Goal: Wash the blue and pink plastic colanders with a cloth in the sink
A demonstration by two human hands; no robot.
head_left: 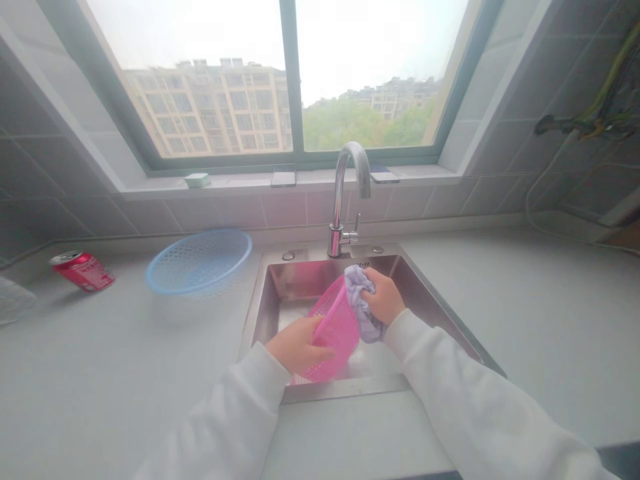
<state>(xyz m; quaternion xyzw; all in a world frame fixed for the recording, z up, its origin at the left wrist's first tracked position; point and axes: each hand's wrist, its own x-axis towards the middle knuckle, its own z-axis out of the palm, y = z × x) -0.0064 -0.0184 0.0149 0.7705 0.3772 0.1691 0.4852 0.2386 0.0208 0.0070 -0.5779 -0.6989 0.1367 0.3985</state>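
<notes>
A pink plastic basket point(345, 337) with a perforated wall is tilted on its side inside the steel sink point(258, 320). My left hand point(300, 347) grips its near left rim, thumb on one face and fingers on the other. In my right hand point(384, 298) is a bunched pale purple cloth point(361, 293), pressed against the basket's upper right rim. The fingers of my right hand are closed round the cloth and partly hidden by it.
A chrome faucet point(338, 207) rises behind the sink. On the left counter are a light blue colander point(200, 263), a tilted red can point(84, 271) and clear plastic point(13, 300). A small green-white block point(197, 180) lies on the windowsill point(235, 183).
</notes>
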